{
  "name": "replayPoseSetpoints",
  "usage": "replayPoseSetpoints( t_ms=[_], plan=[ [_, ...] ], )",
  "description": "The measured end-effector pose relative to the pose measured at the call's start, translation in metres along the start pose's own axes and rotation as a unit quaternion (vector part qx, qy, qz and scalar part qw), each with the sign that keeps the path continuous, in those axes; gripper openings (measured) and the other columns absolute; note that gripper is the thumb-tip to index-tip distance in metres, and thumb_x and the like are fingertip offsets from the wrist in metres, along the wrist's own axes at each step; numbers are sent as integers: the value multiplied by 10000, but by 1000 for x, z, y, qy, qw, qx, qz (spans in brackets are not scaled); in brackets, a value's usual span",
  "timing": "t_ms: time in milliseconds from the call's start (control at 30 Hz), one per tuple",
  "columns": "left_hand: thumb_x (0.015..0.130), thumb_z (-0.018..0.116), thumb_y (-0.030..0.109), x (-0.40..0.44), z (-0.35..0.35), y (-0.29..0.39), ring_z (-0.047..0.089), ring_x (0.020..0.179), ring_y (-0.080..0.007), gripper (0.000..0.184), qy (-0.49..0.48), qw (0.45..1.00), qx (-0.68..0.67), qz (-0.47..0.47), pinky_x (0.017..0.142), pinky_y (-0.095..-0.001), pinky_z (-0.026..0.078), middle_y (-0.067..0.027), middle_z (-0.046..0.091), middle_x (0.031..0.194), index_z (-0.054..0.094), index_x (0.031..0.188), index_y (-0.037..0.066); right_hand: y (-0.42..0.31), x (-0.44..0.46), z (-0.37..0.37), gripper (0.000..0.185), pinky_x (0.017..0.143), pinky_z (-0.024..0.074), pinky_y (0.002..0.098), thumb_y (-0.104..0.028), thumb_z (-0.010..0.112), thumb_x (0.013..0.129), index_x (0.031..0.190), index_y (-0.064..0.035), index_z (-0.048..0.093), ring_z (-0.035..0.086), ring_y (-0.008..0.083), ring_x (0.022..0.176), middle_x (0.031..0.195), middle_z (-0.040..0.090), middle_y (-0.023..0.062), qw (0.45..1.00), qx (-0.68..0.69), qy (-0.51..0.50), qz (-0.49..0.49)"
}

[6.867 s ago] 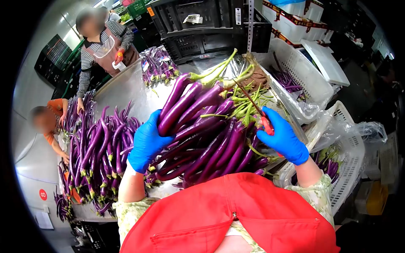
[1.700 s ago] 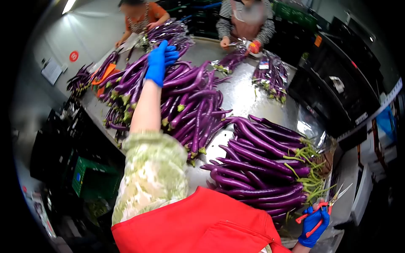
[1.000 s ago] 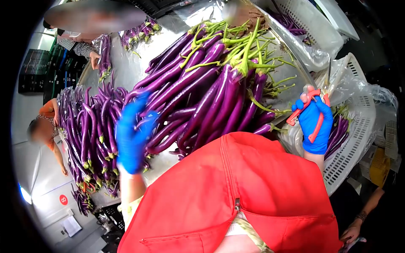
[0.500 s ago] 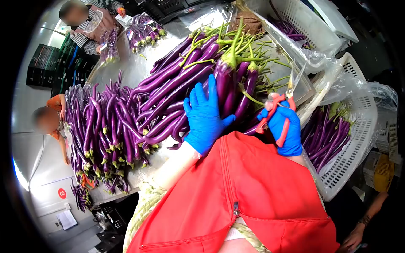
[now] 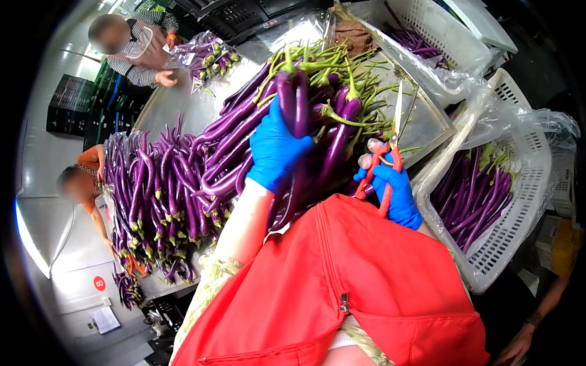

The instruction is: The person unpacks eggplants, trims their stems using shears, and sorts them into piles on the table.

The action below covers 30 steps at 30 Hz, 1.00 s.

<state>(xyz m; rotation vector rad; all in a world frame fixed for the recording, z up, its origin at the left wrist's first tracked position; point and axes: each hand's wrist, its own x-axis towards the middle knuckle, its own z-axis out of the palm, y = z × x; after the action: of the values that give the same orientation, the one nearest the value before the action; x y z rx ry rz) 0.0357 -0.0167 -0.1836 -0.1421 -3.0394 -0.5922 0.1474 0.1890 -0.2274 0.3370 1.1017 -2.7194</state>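
Note:
My left hand [image 5: 276, 149], in a blue glove, is wrapped round a couple of purple eggplants [image 5: 293, 100], raised over the pile with their green stems up. The fingertips are partly hidden behind them. In my right hand [image 5: 395, 194], also gloved in blue, are red-handled scissors [image 5: 392, 160], their blades apart and pointing up and away, beside the stem ends. Between and beyond my hands lies the large eggplant pile [image 5: 235, 125], its long green stems [image 5: 369, 82] toward the right. A second heap of eggplants [image 5: 165, 189] lies to the left.
White crates [image 5: 497, 229] with plastic liners and eggplants stand at the right. Bagged eggplants [image 5: 210, 58] and a brown cloth [image 5: 353, 38] lie on the metal table [image 5: 165, 110]. Two people are across and left of the table; another person's forearm [image 5: 543, 305] shows at lower right.
My left hand went from the far heap back to the near pile, then took hold of eggplants and lifted them. My right hand has moved slightly left and down with the scissors.

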Motion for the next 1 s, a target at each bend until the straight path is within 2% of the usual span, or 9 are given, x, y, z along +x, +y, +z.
replayPoseSetpoints(
  t_ms=[200, 267, 400, 467, 600, 733, 833, 900, 1000],
  plan=[
    [621, 731, -22, 2, -63, -9, 566, 973, -177, 848, -89, 868, -482, -78, 835, -294, 488, -89, 552, 1143, 335, 1367, 63, -7, -5, -5, 495, 796, 427, 249, 41, 551, 764, 1241, -18, 435, 501, 125, 883, 953, 515, 53, 997, -35, 12, -70],
    [618, 731, -10, 10, -80, -19, 558, 982, -172, 839, -96, 869, -482, -53, 850, -306, 480, -95, 544, 1154, 339, 1358, 57, -7, 4, -7, 499, 816, 415, 247, 64, 547, 749, 1231, -16, 442, 492, 124, 887, 957, 508, 45, 991, -68, -50, -103],
    [657, 713, 148, 29, -34, -44, 570, 997, -251, 864, -12, 952, -294, 81, 852, -364, 469, -135, 557, 1090, 280, 1402, 74, -11, 21, 5, 445, 773, 406, 225, -2, 574, 768, 1200, -18, 469, 487, 86, 842, 912, 515, 18, 980, -189, -58, 10],
    [646, 729, 180, 21, -34, -13, 540, 1045, -309, 905, -2, 998, -59, 5, 863, -402, 462, -163, 527, 1156, 271, 1421, 91, -9, 34, 16, 475, 502, 372, 201, -51, 597, 765, 1218, -58, 455, 453, 68, 564, 865, 511, 7, 971, -218, -82, 62],
    [616, 784, 389, 20, -10, 2, 575, 868, -361, 1053, 68, 977, 193, 63, 740, -443, 483, -198, 552, 1018, 189, 1452, 153, 3, 43, 27, 487, 493, 384, 214, -59, 602, 762, 1222, -52, 443, 458, 84, 565, 872, 517, 32, 974, -213, -75, 30],
    [624, 777, 427, 32, -19, 11, 592, 881, -350, 1023, -7, 982, 191, 3, 699, -433, 501, -179, 568, 993, 217, 1436, 156, 6, 43, 21, 419, 493, 383, 216, -53, 600, 773, 1174, -65, 477, 463, 70, 573, 838, 510, 14, 981, -172, -47, 68],
    [623, 761, 256, 47, -42, -18, 607, 951, -265, 873, -29, 985, -167, 34, 828, -356, 491, -161, 596, 1092, 351, 1380, 111, 0, 37, 19, 425, 491, 381, 214, -47, 600, 779, 1187, -61, 483, 459, 60, 571, 827, 503, 5, 982, -173, -58, 42],
    [609, 768, 93, 57, -51, -43, 559, 1003, -188, 837, -57, 897, -436, 53, 911, -292, 438, -96, 567, 1168, 394, 1357, 59, -24, 25, 30, 472, 563, 419, 209, -32, 606, 769, 1220, -42, 468, 491, 73, 643, 866, 517, 13, 973, -222, -51, 30],
    [664, 757, 59, 43, -92, -46, 535, 1039, -172, 782, -66, 859, -507, -5, 931, -291, 421, -76, 550, 1186, 388, 1353, 23, -27, 38, 5, 552, 779, 455, 257, -49, 635, 750, 1266, -14, 441, 525, 112, 859, 944, 549, 30, 911, -366, -88, -166]
  ],
)
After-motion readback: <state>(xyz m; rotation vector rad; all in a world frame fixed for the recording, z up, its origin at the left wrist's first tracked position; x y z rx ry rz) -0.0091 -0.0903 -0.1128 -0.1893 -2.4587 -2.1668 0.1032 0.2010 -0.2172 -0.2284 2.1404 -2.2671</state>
